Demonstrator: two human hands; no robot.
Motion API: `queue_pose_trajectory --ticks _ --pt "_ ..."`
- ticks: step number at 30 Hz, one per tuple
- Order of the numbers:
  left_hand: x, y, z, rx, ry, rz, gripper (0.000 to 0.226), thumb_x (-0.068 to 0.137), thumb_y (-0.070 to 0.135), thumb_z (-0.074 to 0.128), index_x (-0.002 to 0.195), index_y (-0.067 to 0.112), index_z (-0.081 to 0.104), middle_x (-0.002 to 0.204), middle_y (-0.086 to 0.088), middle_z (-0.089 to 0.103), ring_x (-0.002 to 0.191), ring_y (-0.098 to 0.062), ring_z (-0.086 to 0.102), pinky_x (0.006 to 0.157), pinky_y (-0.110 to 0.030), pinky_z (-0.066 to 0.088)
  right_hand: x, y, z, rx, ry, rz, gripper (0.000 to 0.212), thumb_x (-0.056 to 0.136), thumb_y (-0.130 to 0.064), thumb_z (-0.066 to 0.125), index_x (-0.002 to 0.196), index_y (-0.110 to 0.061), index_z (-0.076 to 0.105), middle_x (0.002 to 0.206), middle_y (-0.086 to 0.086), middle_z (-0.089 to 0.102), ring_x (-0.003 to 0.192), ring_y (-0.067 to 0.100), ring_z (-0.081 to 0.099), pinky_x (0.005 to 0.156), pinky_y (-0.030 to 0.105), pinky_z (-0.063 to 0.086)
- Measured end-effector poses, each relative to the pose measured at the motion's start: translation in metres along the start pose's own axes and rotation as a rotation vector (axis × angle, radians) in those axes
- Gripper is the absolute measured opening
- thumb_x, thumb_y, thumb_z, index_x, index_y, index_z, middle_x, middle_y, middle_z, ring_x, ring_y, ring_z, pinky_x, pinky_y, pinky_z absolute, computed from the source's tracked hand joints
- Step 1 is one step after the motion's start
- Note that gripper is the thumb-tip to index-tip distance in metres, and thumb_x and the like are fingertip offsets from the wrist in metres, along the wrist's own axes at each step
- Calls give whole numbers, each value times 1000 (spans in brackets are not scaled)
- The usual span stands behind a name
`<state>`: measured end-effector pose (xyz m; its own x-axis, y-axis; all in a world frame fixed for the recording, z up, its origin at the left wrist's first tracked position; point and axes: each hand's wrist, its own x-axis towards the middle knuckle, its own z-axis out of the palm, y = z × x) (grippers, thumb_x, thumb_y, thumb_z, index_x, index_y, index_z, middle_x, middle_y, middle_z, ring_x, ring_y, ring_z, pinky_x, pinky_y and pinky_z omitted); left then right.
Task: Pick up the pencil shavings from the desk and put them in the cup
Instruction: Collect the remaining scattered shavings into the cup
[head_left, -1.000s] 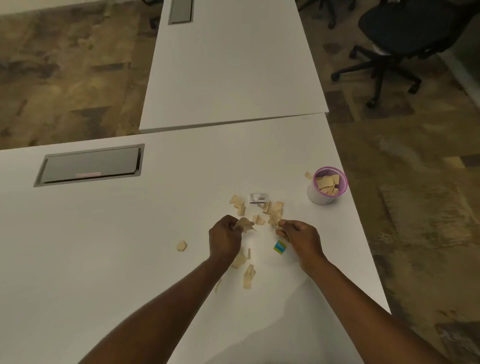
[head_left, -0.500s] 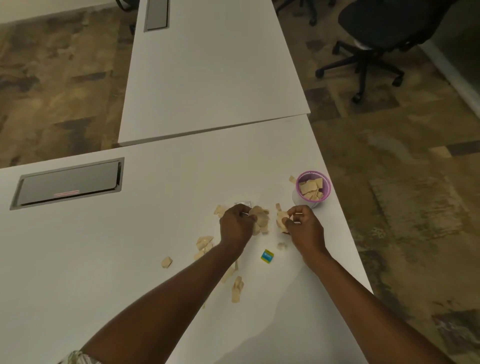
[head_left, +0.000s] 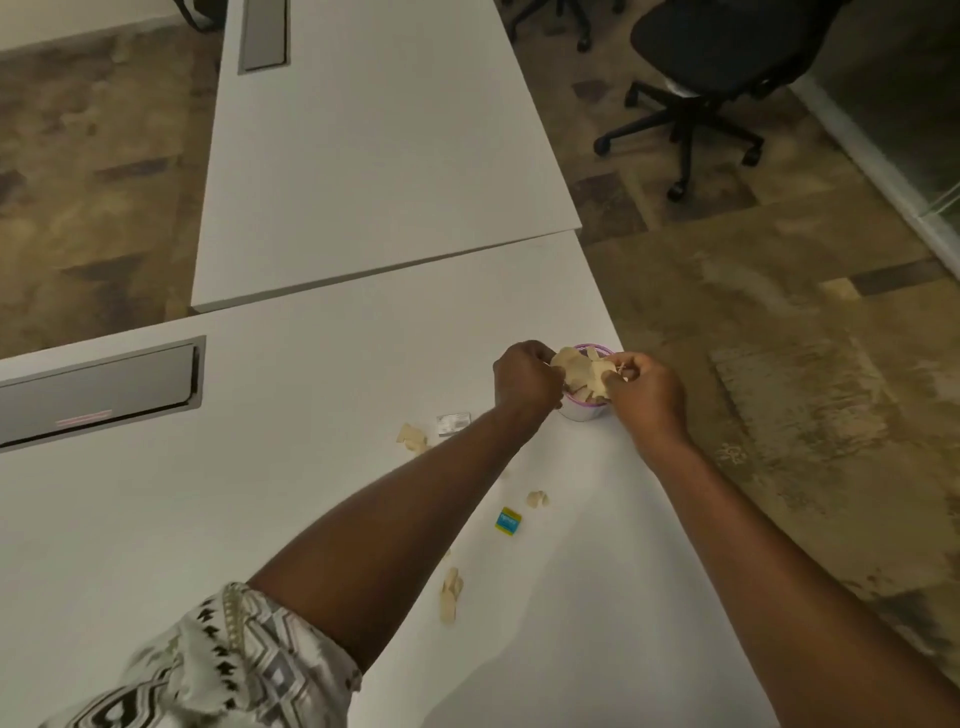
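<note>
Head view looks down on a white tabletop (head_left: 260, 519) with a grey cable hatch (head_left: 98, 397) set into it at the left. A second white tabletop (head_left: 374, 145) butts against its far edge, and a black office chair (head_left: 727, 57) stands on the patterned floor beyond. Both bare forearms reach forward, the left one coming out of a patterned sleeve (head_left: 223, 665). The left hand (head_left: 524, 382) and right hand (head_left: 644, 389) meet over the pink-rimmed cup (head_left: 582, 413), which stands near the tabletop's right edge. The fingers (head_left: 623, 364) of both hands are curled in tight and pinch one clump of pencil shavings (head_left: 582, 371) between them, right over the cup's mouth and hiding most of it. Whether the clump touches the rim cannot be told. Loose shavings remain on the tabletop: a few (head_left: 412, 439) beside a small metal sharpener (head_left: 453, 422), one (head_left: 537, 499) just beside a tiny blue-and-yellow square (head_left: 508, 520), and a strip (head_left: 451, 597) nearer the person. Half a second ago both hands were down on the tabletop, gathering shavings at the pile short of the cup, and the left hand covered the sharpener. Now they are raised at the cup with the gathered clump, the sharpener is in plain sight, and the pile that lay beside it is mostly gone.
</note>
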<state>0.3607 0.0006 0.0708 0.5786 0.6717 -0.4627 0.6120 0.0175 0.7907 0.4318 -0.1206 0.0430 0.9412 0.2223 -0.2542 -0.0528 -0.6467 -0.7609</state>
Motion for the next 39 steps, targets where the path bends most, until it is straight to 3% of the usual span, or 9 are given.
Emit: queue_pose_trajectory --ticks 6,9,12,15,18,21,29,32,39 --pt "14 11 22 90 -75 11 17 81 -7 62 95 -4 72 97 -25 73 90 -40 73 82 -46 62 18 -6 -4 29 -64 99 27 84 -15 61 109 -15 70 104 9 73 93 27 69 83 39 59" --pt "17 13 24 134 -112 36 17 86 -2 64 101 -3 72 104 -24 72 96 -39 71 85 -45 61 22 -7 -8 65 -101 133 39 82 -16 60 120 -14 67 113 8 72 100 27 68 89 42 57" --pt "20 10 23 133 -103 56 17 86 1 66 101 0 73 105 -21 72 92 -37 72 82 -45 62 22 -6 -11 33 -92 100 37 82 -14 61 119 -12 68 113 7 72 100 23 67 88 36 57" --pt "22 4 17 156 -51 83 15 86 6 65 97 9 74 101 -13 74 89 -32 73 81 -42 62 13 -3 -11 -133 -75 -102 31 86 -14 60 116 -14 69 113 5 71 94 21 64 74 20 48" --pt "24 -7 9 222 18 133 9 85 12 65 88 16 72 99 -5 74 81 -23 68 75 -30 57 2 5 -3 -373 -162 -408 38 85 -21 64 123 -19 64 123 6 65 104 26 63 82 28 52" --pt "26 -25 -2 295 53 140 8 88 16 64 92 20 71 103 -2 73 86 -20 65 79 -27 52 -5 15 12 -586 -328 -524 49 86 -29 68 131 -14 56 133 5 59 119 28 57 92 37 53" --pt "34 -62 -16 587 -3 282 24 93 15 55 113 15 69 113 -7 66 102 -27 64 82 -33 51 8 14 33 -857 -394 -467 48 89 -40 62 127 -13 55 132 5 59 118 28 58 94 38 47" --pt "43 -68 -14 738 -79 391 34 94 14 55 127 15 63 124 -8 62 110 -30 60 87 -39 53 13 12 38 -857 -408 -439 47 90 -39 62 128 -12 54 132 4 60 118 28 58 94 38 47" --pt "61 -70 -2 1009 -232 553 46 89 9 54 135 10 51 145 -10 48 122 -34 50 95 -43 48 16 12 39 -803 -395 -417 42 90 -38 64 124 -14 57 124 3 65 110 26 63 86 33 50"
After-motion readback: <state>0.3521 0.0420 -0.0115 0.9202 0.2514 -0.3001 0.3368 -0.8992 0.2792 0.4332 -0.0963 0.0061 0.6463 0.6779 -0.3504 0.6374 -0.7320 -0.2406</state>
